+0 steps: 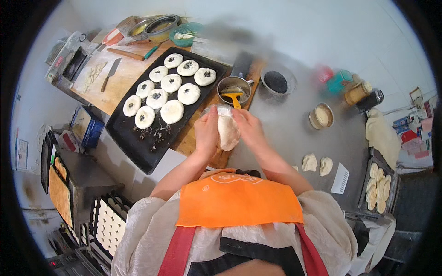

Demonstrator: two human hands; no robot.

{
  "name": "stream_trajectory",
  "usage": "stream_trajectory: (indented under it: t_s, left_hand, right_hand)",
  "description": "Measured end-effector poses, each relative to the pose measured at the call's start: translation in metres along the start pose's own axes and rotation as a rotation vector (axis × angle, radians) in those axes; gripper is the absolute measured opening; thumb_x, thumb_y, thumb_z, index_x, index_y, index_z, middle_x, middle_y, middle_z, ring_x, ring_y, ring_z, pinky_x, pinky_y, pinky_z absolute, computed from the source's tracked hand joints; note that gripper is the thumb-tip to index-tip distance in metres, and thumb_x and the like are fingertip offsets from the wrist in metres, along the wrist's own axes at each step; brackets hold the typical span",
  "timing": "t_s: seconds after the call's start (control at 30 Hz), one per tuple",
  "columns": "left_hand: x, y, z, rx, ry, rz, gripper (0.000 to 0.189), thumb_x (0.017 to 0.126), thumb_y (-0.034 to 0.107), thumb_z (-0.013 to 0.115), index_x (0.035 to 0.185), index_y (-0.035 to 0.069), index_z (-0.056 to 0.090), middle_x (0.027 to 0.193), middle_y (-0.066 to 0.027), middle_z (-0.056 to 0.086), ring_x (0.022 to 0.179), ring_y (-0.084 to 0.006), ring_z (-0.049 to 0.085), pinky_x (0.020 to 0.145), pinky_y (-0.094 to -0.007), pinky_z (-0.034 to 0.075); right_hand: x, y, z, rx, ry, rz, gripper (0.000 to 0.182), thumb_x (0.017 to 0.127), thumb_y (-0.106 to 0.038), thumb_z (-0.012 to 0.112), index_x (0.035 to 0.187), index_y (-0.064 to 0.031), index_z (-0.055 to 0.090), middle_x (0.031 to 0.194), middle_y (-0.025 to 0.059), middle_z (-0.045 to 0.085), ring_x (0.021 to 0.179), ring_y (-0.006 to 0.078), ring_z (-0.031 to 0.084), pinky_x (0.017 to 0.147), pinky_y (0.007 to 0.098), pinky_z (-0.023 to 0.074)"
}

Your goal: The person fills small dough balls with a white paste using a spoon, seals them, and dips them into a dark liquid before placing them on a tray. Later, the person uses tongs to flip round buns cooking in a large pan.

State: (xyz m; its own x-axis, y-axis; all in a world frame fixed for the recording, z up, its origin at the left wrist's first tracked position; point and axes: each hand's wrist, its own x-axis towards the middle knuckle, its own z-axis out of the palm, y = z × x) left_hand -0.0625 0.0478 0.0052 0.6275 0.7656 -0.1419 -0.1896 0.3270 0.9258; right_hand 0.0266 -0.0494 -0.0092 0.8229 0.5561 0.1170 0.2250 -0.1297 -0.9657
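Note:
Between my left hand (207, 132) and my right hand (250, 127) is a soft piece of pale dough (228, 132), its lower end bulging below the fingers. Both hands grip it from the sides, over a bowl whose rim partly shows behind them. Just beyond stands a metal pot (234, 84) with a yellow-handled brush or scraper (234, 98) in it. To the left, a black baking tray (148, 162) carries several round flat doughs (172, 111), most with dark seeds at the centre. Dark scraps lie near the tray's front end.
A glass bowl of black seeds (275, 82) and a metal cup (321, 116) stand right. Dough pieces (309, 162) lie near a white plastic scraper (340, 178). A knife (111, 74) and a rolling pin (125, 54) rest left. A tray of shaped dough (379, 188) sits far right.

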Motion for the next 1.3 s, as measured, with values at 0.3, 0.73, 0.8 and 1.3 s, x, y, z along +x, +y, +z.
stream_trajectory:
  t_s: [0.3, 0.73, 0.8, 1.3]
  left_hand:
    - [0.005, -0.014, -0.043, -0.127, -0.219, -0.439, 0.072, 0.098, 0.060, 0.030, 0.128, -0.002, 0.048, 0.127, -0.0170, 0.055, 0.112, -0.0228, 0.054, 0.091, -0.0416, 0.042]
    - [-0.011, 0.020, -0.008, 0.021, -0.044, -0.133, 0.040, 0.100, 0.035, 0.049, 0.091, -0.001, 0.066, 0.079, -0.0043, 0.065, 0.070, -0.0098, 0.060, 0.063, -0.0239, 0.047]
    - [-0.010, 0.012, -0.010, 0.054, -0.021, -0.102, 0.040, 0.100, 0.035, 0.050, 0.091, -0.001, 0.066, 0.078, -0.0044, 0.065, 0.068, -0.0106, 0.060, 0.063, -0.0240, 0.048]
    - [-0.010, -0.002, -0.065, -0.655, -0.243, -0.555, 0.055, 0.100, 0.042, 0.041, 0.137, 0.002, 0.040, 0.133, -0.0156, 0.052, 0.121, -0.0310, 0.051, 0.105, -0.0454, 0.039]
  right_hand:
    - [0.016, -0.025, 0.003, 0.822, 0.028, 0.498, 0.041, 0.095, -0.040, 0.057, 0.086, -0.0001, 0.063, 0.077, 0.0053, 0.062, 0.061, 0.0125, 0.057, 0.056, 0.0306, 0.0473]
    - [0.006, -0.006, 0.022, 0.354, -0.065, 0.092, 0.039, 0.094, -0.036, 0.058, 0.078, -0.0017, 0.066, 0.068, 0.0008, 0.059, 0.061, 0.0101, 0.051, 0.058, 0.0270, 0.0424]
    - [0.007, -0.007, 0.030, 0.529, -0.055, 0.305, 0.040, 0.094, -0.036, 0.059, 0.078, -0.0008, 0.066, 0.069, 0.0014, 0.059, 0.061, 0.0097, 0.050, 0.057, 0.0272, 0.0423]
    - [-0.045, -0.047, 0.004, -0.687, -0.799, -0.883, 0.046, 0.074, -0.032, 0.074, 0.100, 0.0052, 0.062, 0.106, 0.0181, 0.062, 0.109, 0.0326, 0.055, 0.090, 0.0418, 0.0460]
